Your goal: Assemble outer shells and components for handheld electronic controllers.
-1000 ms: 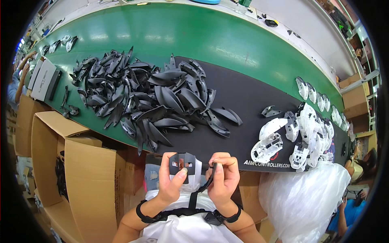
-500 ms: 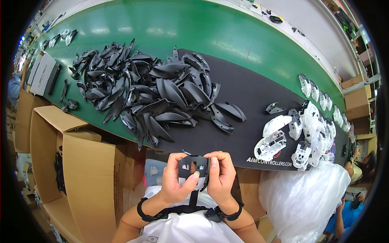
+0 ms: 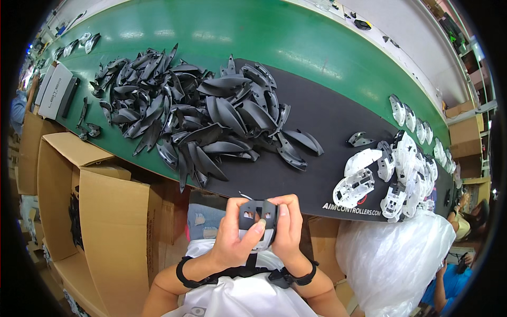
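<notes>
Grip of both hands [image 3: 259,232] clasps dark plastic part [image 3: 257,213].

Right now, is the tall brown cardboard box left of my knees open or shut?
Open: the cardboard box has its top flaps folded outward, and dark parts show inside.

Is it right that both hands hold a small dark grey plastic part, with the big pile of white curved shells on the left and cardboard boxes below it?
Not quite. The head view shows the big pile of curved plastic shells on the left is black; the white shells lie on the right. The left hand and right hand do hold the small dark grey plastic part, with brown cardboard boxes below the pile.
</notes>
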`<control>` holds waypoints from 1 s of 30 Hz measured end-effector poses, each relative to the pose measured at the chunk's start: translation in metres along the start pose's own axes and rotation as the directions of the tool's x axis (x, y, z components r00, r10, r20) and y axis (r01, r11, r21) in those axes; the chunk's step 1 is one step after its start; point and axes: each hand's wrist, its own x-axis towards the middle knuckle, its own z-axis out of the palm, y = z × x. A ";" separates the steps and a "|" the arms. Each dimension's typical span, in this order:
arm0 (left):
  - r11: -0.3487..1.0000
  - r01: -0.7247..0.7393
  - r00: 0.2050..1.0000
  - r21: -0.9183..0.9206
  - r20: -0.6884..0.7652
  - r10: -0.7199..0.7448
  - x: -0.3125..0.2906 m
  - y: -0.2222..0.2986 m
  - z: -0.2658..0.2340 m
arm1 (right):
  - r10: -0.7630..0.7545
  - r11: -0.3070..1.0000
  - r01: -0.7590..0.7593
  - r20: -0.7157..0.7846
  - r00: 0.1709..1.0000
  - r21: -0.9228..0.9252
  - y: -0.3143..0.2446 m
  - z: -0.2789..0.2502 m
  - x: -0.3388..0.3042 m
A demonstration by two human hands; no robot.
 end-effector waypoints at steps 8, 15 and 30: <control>0.827 -0.502 0.864 0.253 0.177 0.471 -0.011 -0.004 0.008 | 0.382 0.753 -0.423 0.189 0.905 0.505 -0.021 -0.004 -0.008; 0.977 -0.213 0.977 -0.002 -0.013 0.213 -0.013 -0.002 0.015 | 0.544 0.513 -0.482 0.166 0.823 0.710 -0.018 0.001 -0.010; 0.630 0.173 0.928 -0.757 -0.089 -0.362 0.008 -0.004 0.011 | 0.625 0.518 -0.479 0.068 0.778 0.709 -0.005 0.019 -0.004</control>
